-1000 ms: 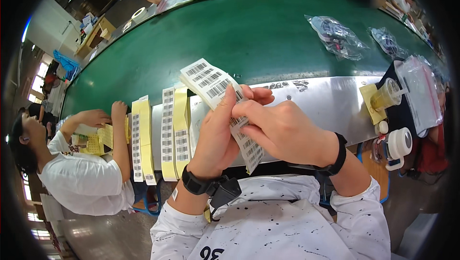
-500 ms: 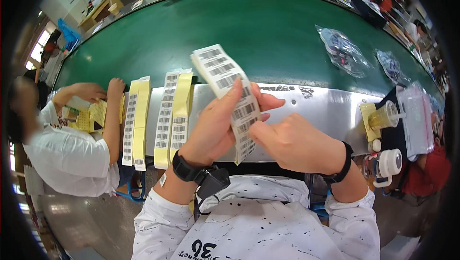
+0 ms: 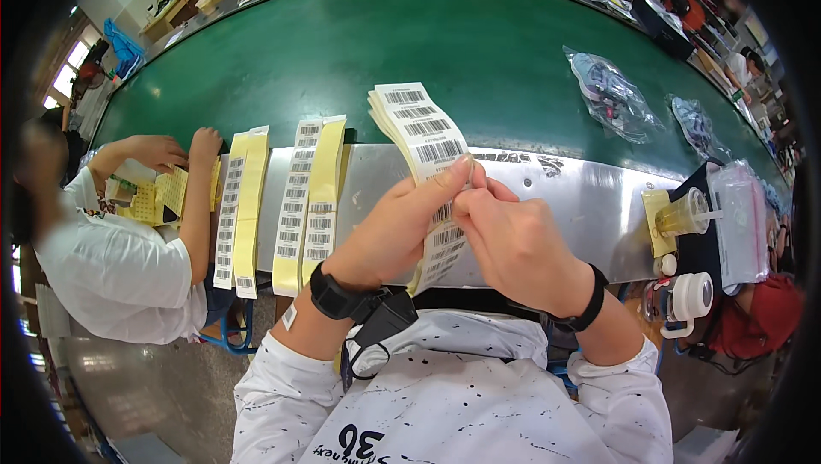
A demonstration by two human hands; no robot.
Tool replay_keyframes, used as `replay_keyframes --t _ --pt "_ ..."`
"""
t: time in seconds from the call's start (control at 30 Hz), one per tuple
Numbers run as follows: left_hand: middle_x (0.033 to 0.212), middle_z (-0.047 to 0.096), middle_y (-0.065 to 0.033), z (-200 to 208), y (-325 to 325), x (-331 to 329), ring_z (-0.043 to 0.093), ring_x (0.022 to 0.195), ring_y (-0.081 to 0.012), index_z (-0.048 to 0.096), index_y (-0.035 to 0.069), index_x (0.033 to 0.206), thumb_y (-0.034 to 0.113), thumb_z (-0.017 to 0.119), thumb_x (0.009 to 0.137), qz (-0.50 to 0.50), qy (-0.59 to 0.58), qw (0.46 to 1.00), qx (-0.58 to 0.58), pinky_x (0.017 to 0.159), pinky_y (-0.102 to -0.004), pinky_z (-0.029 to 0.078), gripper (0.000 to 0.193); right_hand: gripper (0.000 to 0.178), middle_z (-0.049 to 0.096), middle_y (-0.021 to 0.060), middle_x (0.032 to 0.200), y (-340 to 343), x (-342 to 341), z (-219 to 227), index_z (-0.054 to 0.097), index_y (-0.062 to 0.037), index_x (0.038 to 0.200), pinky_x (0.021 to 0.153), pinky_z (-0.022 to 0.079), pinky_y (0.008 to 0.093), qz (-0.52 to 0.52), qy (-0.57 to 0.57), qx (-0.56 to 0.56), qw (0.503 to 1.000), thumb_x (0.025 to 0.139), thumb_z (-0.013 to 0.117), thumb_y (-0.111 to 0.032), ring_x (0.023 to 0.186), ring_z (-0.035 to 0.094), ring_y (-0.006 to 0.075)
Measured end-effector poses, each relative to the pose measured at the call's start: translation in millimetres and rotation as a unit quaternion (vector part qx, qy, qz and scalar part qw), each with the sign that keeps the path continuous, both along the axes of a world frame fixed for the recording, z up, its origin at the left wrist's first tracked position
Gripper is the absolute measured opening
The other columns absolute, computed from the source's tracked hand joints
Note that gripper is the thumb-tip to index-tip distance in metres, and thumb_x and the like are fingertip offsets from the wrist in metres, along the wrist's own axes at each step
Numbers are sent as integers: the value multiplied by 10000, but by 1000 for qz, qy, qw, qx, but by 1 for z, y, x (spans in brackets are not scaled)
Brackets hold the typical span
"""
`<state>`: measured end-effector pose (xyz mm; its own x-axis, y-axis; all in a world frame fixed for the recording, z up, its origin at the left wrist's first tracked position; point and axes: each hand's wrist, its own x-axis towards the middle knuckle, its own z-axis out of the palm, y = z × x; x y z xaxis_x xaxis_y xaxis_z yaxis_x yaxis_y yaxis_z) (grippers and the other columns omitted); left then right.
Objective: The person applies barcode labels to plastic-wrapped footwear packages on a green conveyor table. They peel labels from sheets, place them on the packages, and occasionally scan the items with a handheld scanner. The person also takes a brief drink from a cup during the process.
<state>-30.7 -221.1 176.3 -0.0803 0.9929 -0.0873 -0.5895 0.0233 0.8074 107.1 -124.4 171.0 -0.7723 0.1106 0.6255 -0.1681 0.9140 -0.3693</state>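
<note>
Left hand (image 3: 385,237) pinches label strips (image 3: 434,141) over near edge of tabletop (image 3: 564,229); right hand (image 3: 526,246) curled at their side, grip's hold hidden, cannot tell. Yellow-backed strips (image 3: 292,207) lie left, same edge.

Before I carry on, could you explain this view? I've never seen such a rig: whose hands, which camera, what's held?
There's no machine: these are a person's two bare hands, seen from a fisheye camera on their head, looking down, so straight edges bend. The left hand holds a stack of barcode labels; the right hand is at its right edge, fingertips partly hidden. More label strips lie leftward on the metal ledge. Clear bags with items inside lie on the green surface.
</note>
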Motion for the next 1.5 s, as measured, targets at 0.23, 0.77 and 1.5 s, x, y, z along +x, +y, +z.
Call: replay_keyframes --t 0.23,0.77,1.5 --pt "1143 609 -153 -6 -19 -12 591 1133 -263 536 55 1059 370 386 1033 40 -60 996 48 960 -412 491 350 153 609 118 778 -23 3 -9 557 -11 950 562 491 345 -33 9 -71 997 819 624 28 642 628 254" --pt "1126 642 -150 57 -98 -131 655 947 -231 451 -44 1318 449 505 966 251 186 950 23 803 -358 543 608 368 636 87 1007 -142 -96 -40 468 -12 1317 621 544 253 309 -243 -686 613 983 504 -163 684 645 117" --pt "966 672 -102 -123 -270 -158 624 829 -110 586 -40 1155 51 622 881 381 393 783 -294 680 -249 487 290 270 657 60 949 -84 -58 -93 589 -2 1106 744 536 257 244 -446 -556 658 966 578 -233 835 632 107"
